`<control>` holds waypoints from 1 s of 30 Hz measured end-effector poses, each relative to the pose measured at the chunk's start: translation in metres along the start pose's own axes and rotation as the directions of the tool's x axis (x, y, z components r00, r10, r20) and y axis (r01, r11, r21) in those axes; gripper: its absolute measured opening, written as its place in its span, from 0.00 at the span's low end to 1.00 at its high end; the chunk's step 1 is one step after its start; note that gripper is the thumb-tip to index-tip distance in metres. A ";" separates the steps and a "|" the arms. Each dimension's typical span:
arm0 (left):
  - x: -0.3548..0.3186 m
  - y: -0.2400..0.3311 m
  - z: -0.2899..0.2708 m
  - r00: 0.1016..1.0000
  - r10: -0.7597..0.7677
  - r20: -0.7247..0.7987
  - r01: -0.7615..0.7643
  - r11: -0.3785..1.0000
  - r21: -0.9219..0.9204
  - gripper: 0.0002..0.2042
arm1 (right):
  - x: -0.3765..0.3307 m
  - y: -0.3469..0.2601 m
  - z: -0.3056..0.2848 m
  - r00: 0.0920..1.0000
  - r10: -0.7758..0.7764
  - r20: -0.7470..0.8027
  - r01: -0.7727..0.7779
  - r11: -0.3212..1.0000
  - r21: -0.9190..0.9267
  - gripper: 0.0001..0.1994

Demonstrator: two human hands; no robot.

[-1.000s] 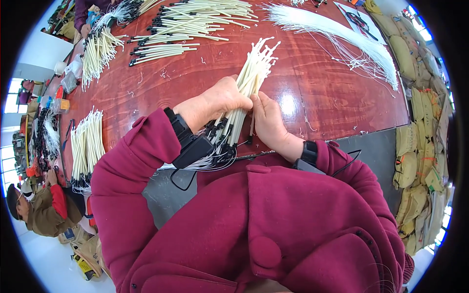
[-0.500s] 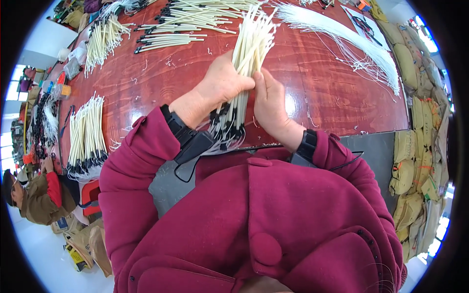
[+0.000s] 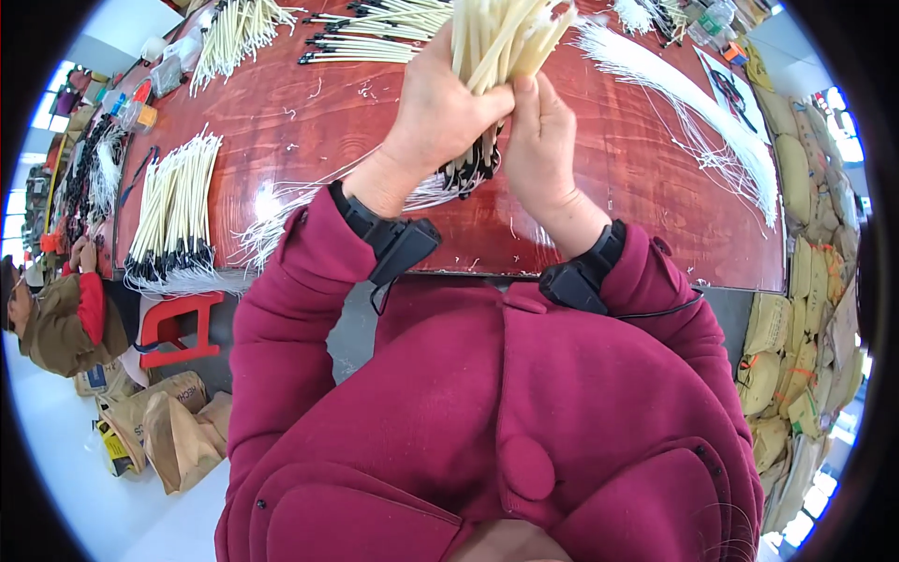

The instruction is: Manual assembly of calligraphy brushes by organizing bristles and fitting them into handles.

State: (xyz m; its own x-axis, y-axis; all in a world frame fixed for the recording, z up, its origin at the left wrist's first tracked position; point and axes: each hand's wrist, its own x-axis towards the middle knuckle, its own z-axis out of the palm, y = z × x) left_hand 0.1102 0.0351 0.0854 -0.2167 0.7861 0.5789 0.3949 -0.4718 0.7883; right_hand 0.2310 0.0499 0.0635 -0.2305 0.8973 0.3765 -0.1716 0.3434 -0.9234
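Note:
A thick bundle of thin cream sticks (image 3: pixel 501 42) is upright over the table, its upper ends near the top edge of the view. Black tips (image 3: pixel 471 169) show at its lower end, below my hands. My left hand (image 3: pixel 438 117) wraps around the bundle from the left, thumb across its front. Against the bundle's right side, my right hand (image 3: pixel 545 150) is closed, its thumb beside the left thumb; its other fingertips are partly hidden. Loose white strands (image 3: pixel 286 211) lie on the table below and left of my left hand.
On the red-brown table (image 3: pixel 646 206), more black-tipped sticks (image 3: pixel 175 201) lie at left, with further piles (image 3: pixel 375 37) at the back. A long sheaf of white strands (image 3: pixel 698 117) lies right. A person (image 3: pixel 70 314) is at far left near a red stool (image 3: pixel 183 330). Sacks (image 3: pixel 796 318) line the right.
Both my hands have moved up and slightly right with the bundle, away from the table's near edge. White strands beneath it have come into sight. The view has shifted a little.

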 end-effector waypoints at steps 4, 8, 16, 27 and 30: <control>-0.031 -0.014 -0.009 0.979 -0.200 -0.048 0.191 0.969 -0.156 0.21 | -0.013 0.021 0.015 0.989 0.128 0.075 -0.142 0.966 0.218 0.17; -0.047 -0.032 -0.018 0.982 -0.177 -0.072 0.170 0.981 -0.095 0.21 | -0.022 0.031 0.016 0.969 0.188 0.157 -0.205 0.974 0.094 0.18; -0.051 -0.021 -0.019 0.977 -0.188 -0.104 0.168 0.969 -0.182 0.23 | -0.023 0.035 0.016 0.961 0.206 0.186 -0.224 0.971 0.080 0.20; -0.073 -0.040 -0.030 0.980 -0.180 -0.086 0.165 0.974 -0.157 0.23 | -0.032 0.029 0.022 0.929 0.129 0.347 -0.184 0.974 0.132 0.22; -0.070 -0.028 -0.025 0.965 -0.233 -0.117 0.212 0.963 -0.169 0.23 | -0.033 0.027 0.025 0.948 0.161 0.275 -0.203 0.970 0.131 0.22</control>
State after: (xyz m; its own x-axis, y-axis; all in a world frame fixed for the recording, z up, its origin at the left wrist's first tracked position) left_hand 0.0921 -0.0168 0.0276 -0.4060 0.8218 0.3997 0.1833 -0.3552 0.9166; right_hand 0.2104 0.0230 0.0283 -0.5100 0.8293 0.2283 -0.2451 0.1143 -0.9627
